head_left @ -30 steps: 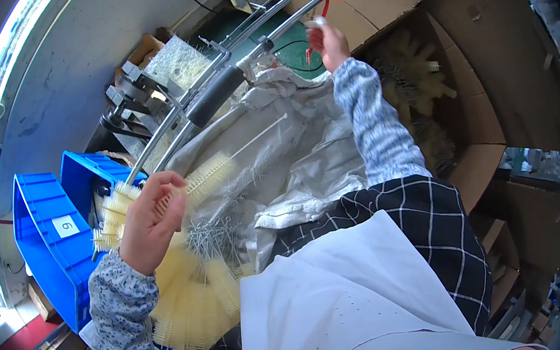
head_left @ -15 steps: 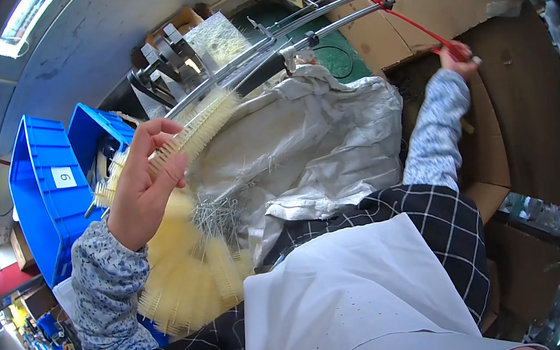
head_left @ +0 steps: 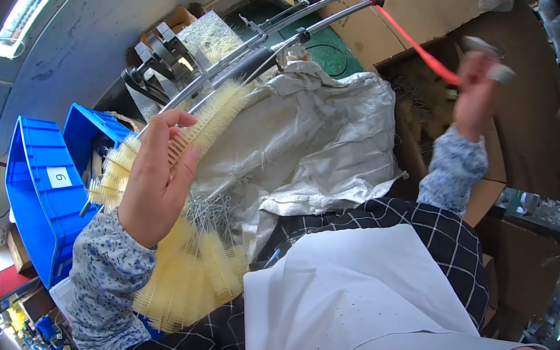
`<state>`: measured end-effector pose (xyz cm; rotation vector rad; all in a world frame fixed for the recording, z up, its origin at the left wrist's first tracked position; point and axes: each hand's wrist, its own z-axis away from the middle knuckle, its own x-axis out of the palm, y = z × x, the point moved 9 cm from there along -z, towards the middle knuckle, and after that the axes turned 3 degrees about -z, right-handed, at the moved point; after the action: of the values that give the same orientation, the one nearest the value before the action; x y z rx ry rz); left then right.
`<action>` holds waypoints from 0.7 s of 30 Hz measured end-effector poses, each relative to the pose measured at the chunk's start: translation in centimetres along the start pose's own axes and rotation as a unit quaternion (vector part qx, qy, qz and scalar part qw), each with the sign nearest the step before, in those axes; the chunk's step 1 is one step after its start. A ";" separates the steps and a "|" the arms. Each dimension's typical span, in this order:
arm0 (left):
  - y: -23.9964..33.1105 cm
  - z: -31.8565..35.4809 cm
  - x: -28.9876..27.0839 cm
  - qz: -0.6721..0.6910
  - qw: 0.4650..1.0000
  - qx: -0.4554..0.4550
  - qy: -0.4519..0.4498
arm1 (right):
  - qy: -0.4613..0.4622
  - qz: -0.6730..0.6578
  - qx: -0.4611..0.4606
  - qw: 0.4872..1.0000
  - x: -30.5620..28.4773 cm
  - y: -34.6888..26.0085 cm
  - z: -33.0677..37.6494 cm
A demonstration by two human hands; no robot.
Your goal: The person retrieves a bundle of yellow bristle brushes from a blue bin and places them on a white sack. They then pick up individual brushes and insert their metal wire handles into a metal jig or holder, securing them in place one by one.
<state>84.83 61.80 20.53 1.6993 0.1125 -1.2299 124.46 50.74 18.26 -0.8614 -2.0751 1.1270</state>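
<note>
Head view: left of centre, the left hand (head_left: 156,182) curls loosely, thumb apart, at a yellow brush (head_left: 223,113); its grip is unclear. At right, the blurred right hand (head_left: 475,96) clasps a red strap (head_left: 413,43). Pulling seems underway, calling for steady tension.

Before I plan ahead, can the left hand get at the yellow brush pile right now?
Probably yes: the yellow brush pile lies close by the left hand, with no visible barrier between. A yellow brush shows between the hand's thumb and fingers, though, which may leave less room to grasp.
</note>
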 end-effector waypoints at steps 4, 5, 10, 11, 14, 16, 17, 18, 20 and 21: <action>1.4 -0.6 0.5 -0.021 0.999 0.044 0.011 | -0.385 0.110 0.009 0.916 12.4 1.9 9.1; 1.6 -0.5 0.5 -0.020 0.999 0.046 0.016 | -0.434 0.186 -0.032 0.881 14.6 1.3 10.5; 2.7 -1.2 1.0 -0.020 0.997 0.075 0.020 | -0.474 0.202 -0.041 0.856 17.5 2.4 12.3; 2.7 -1.4 1.1 -0.019 0.997 0.078 0.021 | -0.476 0.198 -0.043 0.856 17.8 2.3 12.5; 2.9 -1.7 1.3 -0.022 0.996 0.084 0.019 | -0.478 0.196 -0.042 0.855 18.1 2.4 12.5; 3.0 -1.8 1.4 -0.022 0.996 0.087 0.017 | -0.475 0.192 -0.039 0.858 18.2 2.5 12.4; 3.0 -1.8 1.4 -0.020 0.996 0.089 0.017 | -0.471 0.187 -0.038 0.861 18.2 2.4 12.3; 3.0 -1.8 1.5 -0.019 0.996 0.090 0.016 | -0.467 0.182 -0.037 0.865 18.2 2.4 12.3; 3.1 -1.8 1.4 -0.016 0.996 0.084 0.013 | -0.466 0.173 -0.028 0.867 18.3 2.6 12.2; 3.1 -1.8 1.4 -0.014 0.997 0.080 0.012 | -0.466 0.168 -0.024 0.868 18.3 2.8 12.2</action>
<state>88.50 60.99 21.41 1.8570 0.0534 -1.2689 104.91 60.39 14.20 -0.7959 -2.7751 1.9744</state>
